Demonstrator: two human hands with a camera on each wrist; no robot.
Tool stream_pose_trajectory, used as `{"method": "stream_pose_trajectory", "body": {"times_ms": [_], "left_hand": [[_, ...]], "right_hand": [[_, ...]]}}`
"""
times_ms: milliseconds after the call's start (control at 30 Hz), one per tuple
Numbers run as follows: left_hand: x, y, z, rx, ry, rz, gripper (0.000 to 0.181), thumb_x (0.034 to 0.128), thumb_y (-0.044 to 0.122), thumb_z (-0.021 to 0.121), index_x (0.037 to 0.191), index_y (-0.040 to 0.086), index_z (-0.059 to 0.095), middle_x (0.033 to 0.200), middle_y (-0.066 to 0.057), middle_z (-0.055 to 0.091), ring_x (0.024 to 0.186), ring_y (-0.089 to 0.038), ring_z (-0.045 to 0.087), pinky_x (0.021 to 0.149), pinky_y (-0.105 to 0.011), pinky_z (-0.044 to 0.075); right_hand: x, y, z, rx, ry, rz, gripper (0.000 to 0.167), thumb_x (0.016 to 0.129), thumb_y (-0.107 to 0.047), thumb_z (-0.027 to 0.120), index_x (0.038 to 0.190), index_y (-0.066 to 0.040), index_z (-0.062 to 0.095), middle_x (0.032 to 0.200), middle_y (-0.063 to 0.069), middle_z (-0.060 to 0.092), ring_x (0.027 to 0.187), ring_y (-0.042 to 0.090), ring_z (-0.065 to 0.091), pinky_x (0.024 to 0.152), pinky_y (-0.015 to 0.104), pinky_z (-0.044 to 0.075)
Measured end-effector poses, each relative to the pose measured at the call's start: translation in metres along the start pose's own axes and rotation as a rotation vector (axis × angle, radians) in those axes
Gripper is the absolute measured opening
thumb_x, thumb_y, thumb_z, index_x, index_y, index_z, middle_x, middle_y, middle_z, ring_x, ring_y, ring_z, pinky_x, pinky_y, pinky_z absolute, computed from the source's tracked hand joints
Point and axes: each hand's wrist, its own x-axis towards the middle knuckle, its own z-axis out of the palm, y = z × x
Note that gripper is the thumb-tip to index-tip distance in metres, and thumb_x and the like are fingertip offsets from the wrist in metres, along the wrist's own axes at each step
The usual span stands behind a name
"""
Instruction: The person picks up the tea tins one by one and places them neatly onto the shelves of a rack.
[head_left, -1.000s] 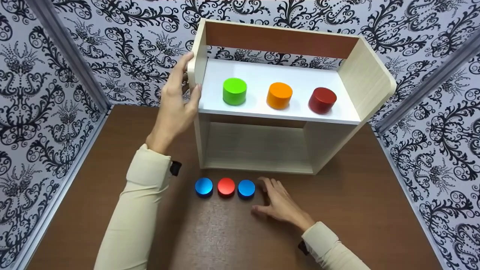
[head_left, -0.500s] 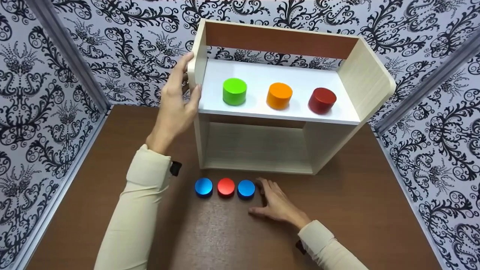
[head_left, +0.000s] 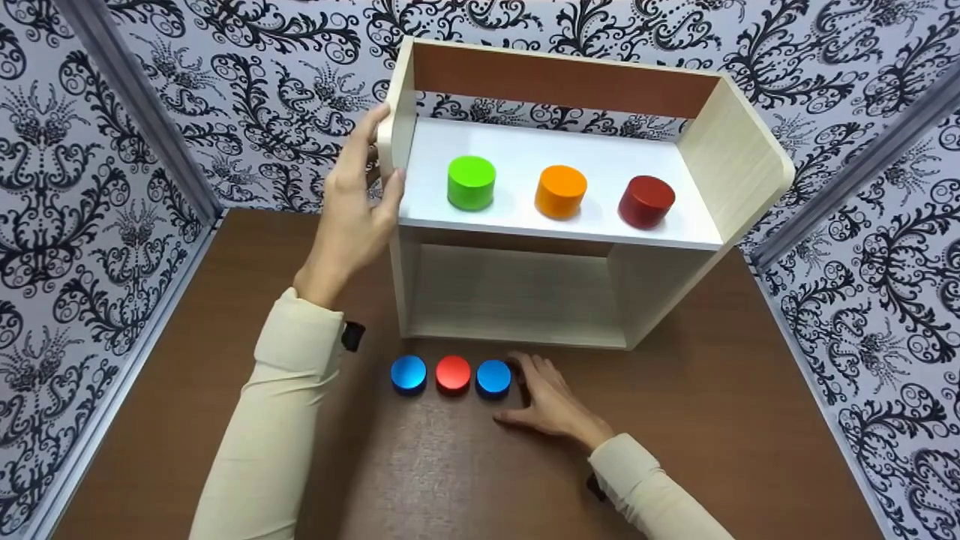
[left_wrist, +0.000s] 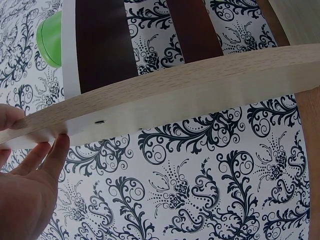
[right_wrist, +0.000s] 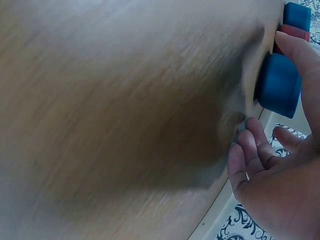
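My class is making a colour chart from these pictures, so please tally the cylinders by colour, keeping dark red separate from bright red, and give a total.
Blue cylinders: 2
Bright red cylinder: 1
Green cylinder: 1
Orange cylinder: 1
Dark red cylinder: 1
Total: 6

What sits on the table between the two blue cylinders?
The red cylinder stands between the left blue cylinder and the right blue cylinder, with a narrow strip of table on each side; the head view shows this.
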Motion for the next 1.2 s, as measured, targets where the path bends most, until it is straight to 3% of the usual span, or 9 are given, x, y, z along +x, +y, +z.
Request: {"method": "stream_pose_trajectory", "body": {"times_ms": [200,433,667,1200], "left_hand": [[0.000,-0.001,0.000,-0.011,0.000,0.005,0.061,0.0930,-0.009,0.057,0.151,-0.001,0.039,0.145,-0.021,0.050,0.119,-0.030,0.059,0.098,-0.034,0.055],[0.000,-0.001,-0.001,-0.015,0.002,0.004,0.061,0.0933,-0.009,0.057,0.151,-0.001,0.038,0.144,-0.022,0.050,0.120,-0.030,0.059,0.099,-0.036,0.055],[0.001,0.000,0.000,-0.028,0.001,0.008,0.061,0.0933,-0.009,0.056,0.151,0.000,0.039,0.142,-0.022,0.052,0.118,-0.029,0.060,0.098,-0.035,0.056],[-0.001,-0.001,0.000,-0.037,0.005,0.011,0.062,0.0924,-0.011,0.055,0.151,0.000,0.038,0.141,-0.023,0.052,0.120,-0.029,0.060,0.098,-0.034,0.056]], "right_hand": [[0.006,0.003,0.001,0.007,-0.003,0.038,0.092,0.078,-0.048,0.085,0.151,-0.012,0.041,0.149,0.027,0.042,0.142,0.057,0.026,0.114,0.074,0.021],[0.013,0.005,0.001,0.016,-0.003,0.033,0.091,0.075,-0.045,0.088,0.150,-0.016,0.044,0.148,0.027,0.042,0.143,0.056,0.024,0.114,0.075,0.020],[0.020,0.005,0.001,0.006,-0.002,-0.001,0.087,0.075,-0.046,0.088,0.147,-0.019,0.048,0.142,0.020,0.047,0.140,0.051,0.032,0.110,0.079,0.022],[0.029,0.000,0.002,-0.067,-0.029,0.006,0.074,0.075,-0.046,0.088,0.139,-0.027,0.056,0.131,0.013,0.051,0.129,0.038,0.044,0.104,0.083,0.026]]}}
